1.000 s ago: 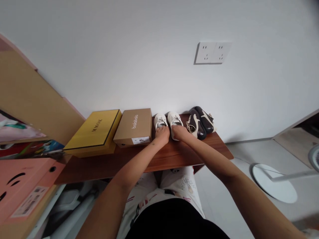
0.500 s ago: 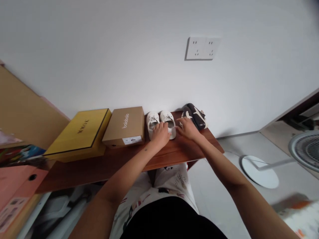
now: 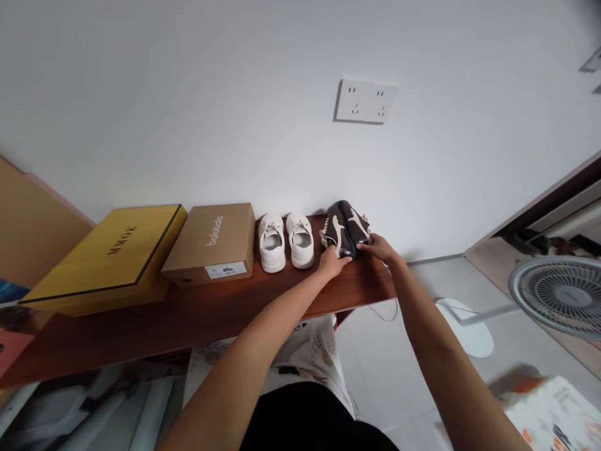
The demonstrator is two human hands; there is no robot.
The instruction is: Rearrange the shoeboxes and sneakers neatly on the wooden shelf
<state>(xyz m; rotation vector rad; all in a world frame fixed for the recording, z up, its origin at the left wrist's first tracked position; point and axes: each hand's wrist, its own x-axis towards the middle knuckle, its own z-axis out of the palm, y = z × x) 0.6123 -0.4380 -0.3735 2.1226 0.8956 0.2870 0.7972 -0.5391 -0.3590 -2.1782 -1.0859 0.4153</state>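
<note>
Two dark brown sneakers with cream trim lie close together on their sides near the right end of the wooden shelf (image 3: 225, 307). My left hand (image 3: 332, 262) grips the near end of the left dark sneaker (image 3: 336, 228), its thumb lying along the shoe. On the other side, my right hand (image 3: 379, 247) is closed on the near end of the right dark sneaker (image 3: 354, 220); some of its fingers are hidden. Left of them stand a white sneaker (image 3: 272, 254) and a second white sneaker (image 3: 301, 247), upright, side by side, toes toward the wall.
A brown shoebox (image 3: 206, 235) and a yellow box (image 3: 117, 241) sit further left on the shelf. A wall socket (image 3: 365, 100) is above the shoes. On the right are a fan (image 3: 563, 294) and its white base (image 3: 464, 326) on the floor.
My left hand has moved right from the white sneakers to the left dark sneaker. My right hand has shifted to the right dark sneaker. The view has turned slightly right.
</note>
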